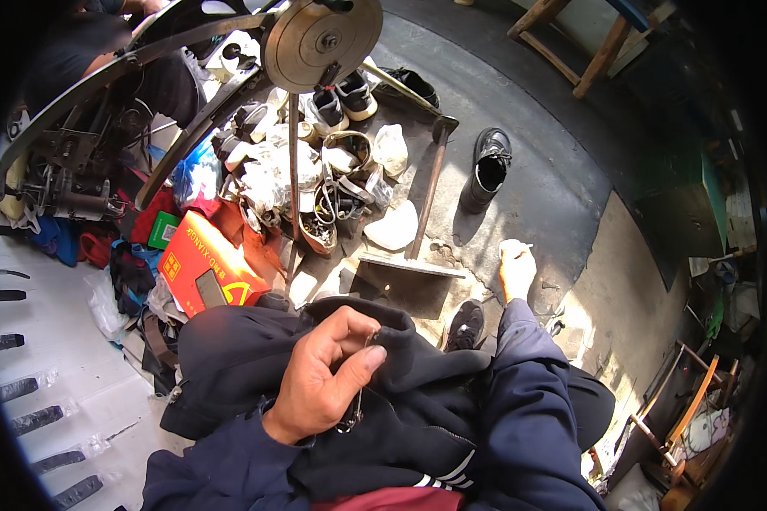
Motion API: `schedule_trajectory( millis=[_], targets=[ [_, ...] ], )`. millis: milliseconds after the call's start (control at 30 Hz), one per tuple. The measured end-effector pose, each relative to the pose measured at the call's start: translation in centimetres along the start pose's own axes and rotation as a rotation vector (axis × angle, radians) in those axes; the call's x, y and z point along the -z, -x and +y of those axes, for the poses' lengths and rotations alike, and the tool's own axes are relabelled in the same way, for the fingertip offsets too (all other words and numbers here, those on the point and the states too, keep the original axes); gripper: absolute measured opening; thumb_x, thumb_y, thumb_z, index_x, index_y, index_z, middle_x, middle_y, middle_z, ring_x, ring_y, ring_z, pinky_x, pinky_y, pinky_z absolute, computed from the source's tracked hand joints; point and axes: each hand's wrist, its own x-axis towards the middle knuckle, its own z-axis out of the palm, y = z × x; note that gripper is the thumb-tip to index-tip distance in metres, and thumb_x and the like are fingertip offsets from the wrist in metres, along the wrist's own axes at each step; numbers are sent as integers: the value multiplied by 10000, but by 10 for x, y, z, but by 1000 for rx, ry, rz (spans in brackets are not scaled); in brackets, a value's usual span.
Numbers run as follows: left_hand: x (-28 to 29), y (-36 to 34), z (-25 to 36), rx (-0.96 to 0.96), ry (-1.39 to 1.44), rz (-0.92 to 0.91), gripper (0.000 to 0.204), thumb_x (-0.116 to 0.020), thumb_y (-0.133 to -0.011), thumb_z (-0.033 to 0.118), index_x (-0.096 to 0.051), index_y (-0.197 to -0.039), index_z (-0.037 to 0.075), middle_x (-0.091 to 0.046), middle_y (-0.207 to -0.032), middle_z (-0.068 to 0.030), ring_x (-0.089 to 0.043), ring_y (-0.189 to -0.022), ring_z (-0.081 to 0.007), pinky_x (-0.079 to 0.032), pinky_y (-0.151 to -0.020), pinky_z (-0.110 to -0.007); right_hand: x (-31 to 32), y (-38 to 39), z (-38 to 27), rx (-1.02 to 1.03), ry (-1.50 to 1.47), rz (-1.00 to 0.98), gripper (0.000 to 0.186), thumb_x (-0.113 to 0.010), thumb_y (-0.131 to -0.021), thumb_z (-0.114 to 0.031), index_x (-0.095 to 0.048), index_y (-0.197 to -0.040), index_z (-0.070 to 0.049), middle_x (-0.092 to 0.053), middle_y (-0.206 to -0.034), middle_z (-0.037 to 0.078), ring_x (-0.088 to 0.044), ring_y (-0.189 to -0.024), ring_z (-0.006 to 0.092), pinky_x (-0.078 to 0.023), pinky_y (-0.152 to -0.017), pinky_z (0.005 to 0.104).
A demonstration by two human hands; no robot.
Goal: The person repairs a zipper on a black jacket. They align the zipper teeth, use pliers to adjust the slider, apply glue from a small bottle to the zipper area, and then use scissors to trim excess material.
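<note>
A black garment (418,426) with white stripes and a zip lies over my lap. My left hand (328,370) is closed at its upper edge, thumb against the bent fingers, pinching the cloth. A thin shiny metal piece shows by the thumb and below the palm; its kind is unclear. Stretched forward, my right hand (517,268) is closed in bright sun above the floor. A short thin white stick, like a cigarette, pokes out from its fingers. Ahead of that hand stands a black shoe (489,170), apart from it.
A metal shoe-repair stand (411,266) rises in front of me. At left are a hand-cranked sewing machine with a round wheel (322,43) and a red box (209,266). Shoes and plastic bags (273,170) are heaped behind. A wooden stool (579,51) stands far right. Another person is at upper left.
</note>
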Motion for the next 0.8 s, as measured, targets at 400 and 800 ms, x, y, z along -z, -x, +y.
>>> schedule_trajectory(
  millis=[400, 800],
  targets=[
    [20, -28, 0, 249, -69, 96, 163, -657, -1011, 39, -601, -1144, -37, -710, -839, -58, -575, -768, -26, -463, -723, -207, -78, -6, 65, -241, -171, 45, 271, -726, -868, -117, -757, -1118, -14, -759, -1025, 185, -741, -945, 310, -556, -877, 401],
    [-3, -33, -1, 171, -134, -72, 195, -629, -1039, 90, -551, -1191, -5, -670, -1013, -27, -596, -879, -21, -465, -797, -202, -57, 31, 28, -927, -665, -439, 281, -717, -917, -145, -678, -1132, 31, -709, -866, 70, -643, -656, 138, -497, -544, 282]
  ],
)
